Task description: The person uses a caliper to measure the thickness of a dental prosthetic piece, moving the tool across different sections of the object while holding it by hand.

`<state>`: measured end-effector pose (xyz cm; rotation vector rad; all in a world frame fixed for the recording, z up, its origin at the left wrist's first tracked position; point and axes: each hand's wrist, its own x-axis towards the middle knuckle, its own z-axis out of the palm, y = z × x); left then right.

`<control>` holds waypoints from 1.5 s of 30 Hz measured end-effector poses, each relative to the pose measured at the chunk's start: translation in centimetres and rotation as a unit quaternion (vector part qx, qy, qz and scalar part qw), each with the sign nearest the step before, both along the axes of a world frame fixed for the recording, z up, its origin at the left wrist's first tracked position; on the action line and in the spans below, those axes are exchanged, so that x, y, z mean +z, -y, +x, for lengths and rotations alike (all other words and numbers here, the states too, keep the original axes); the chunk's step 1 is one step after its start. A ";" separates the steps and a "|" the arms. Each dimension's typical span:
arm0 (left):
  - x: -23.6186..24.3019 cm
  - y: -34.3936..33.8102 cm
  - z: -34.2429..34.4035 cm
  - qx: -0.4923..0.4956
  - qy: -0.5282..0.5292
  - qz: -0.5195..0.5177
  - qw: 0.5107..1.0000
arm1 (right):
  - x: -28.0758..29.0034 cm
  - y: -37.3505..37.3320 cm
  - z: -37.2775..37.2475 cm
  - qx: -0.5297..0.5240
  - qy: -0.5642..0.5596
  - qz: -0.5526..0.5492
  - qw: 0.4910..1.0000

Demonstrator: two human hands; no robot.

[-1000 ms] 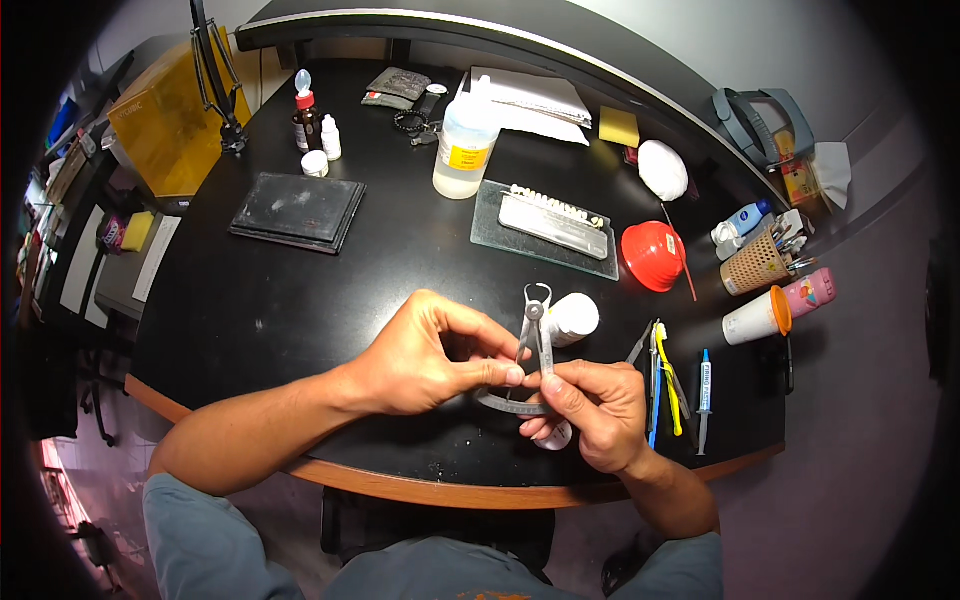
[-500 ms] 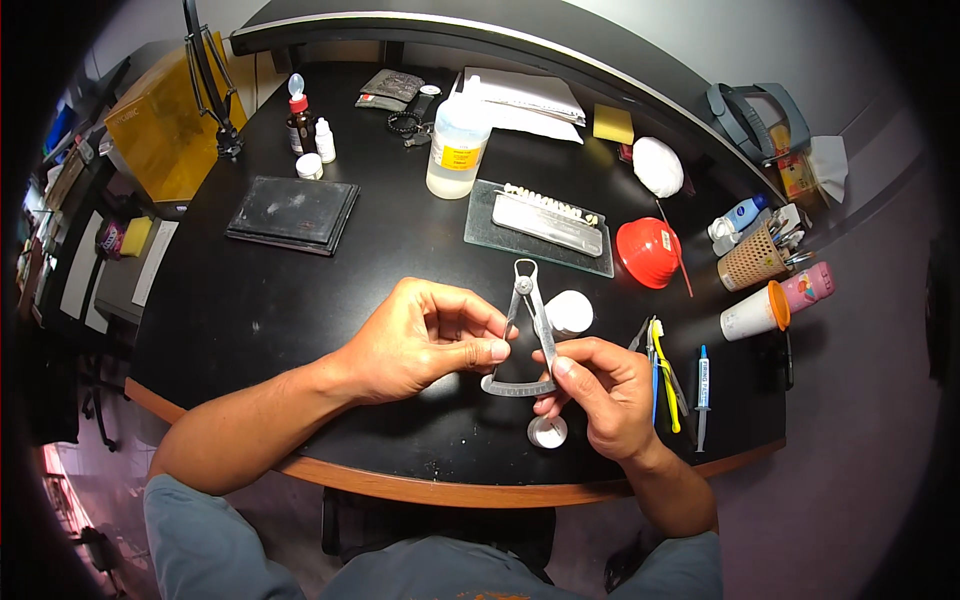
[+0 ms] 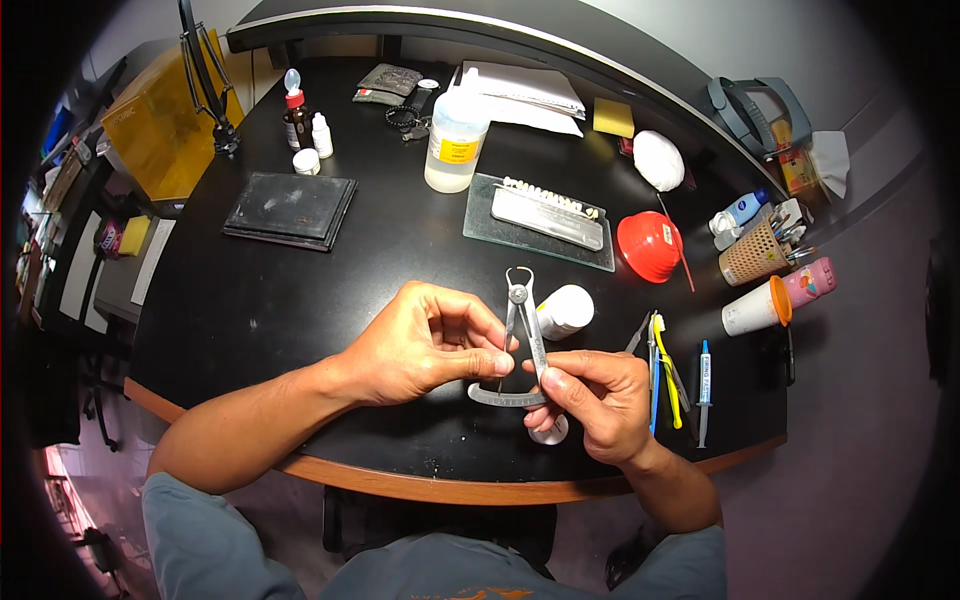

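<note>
Between my hands stands a metal dental caliper (image 3: pixel 518 294), its curved jaw tips pointing away from me and parted by a small gap. My left hand (image 3: pixel 425 345) pinches its thin left leg between thumb and fingers. Its right leg is gripped by my right hand (image 3: pixel 600 395), near the graduated arc at the bottom. Just behind the caliper is a white lidded jar (image 3: pixel 567 312). A small white round pot (image 3: pixel 550 432) lies under my right fingers, which partly cover it.
Beyond my hands lie a glass slab (image 3: pixel 480 215) with a row of tooth-coloured tabs, a red bowl (image 3: pixel 650 246) and a clear bottle (image 3: pixel 455 150). A black flat box (image 3: pixel 290 208) sits to the left. Rightward are a yellow toothbrush (image 3: pixel 668 375), a syringe (image 3: pixel 704 392) and a wicker holder (image 3: pixel 752 255).
The caliper's lower legs have come closer together and its jaw tips have parted. The whole tool has shifted slightly left and nearer to me.
</note>
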<state>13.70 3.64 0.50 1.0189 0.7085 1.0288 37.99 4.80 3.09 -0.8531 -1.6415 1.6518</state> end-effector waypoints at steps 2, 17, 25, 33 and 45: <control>0.0 0.0 0.1 -0.005 0.007 0.002 1.000 | 0.1 0.0 -0.1 0.003 0.003 -0.004 1.000; -0.4 0.3 0.7 0.001 -0.019 0.032 0.999 | -0.3 0.3 -0.8 0.025 0.014 0.007 1.000; -0.5 0.4 0.8 0.014 -0.058 0.066 0.996 | -0.2 0.4 -0.9 0.025 0.036 0.043 0.998; -0.6 0.4 0.9 0.024 -0.062 0.062 0.996 | -0.5 0.4 -0.9 0.016 0.028 0.052 0.998; -0.6 0.4 0.8 0.022 -0.062 0.073 0.995 | -0.4 0.4 -1.0 0.022 0.036 0.050 0.998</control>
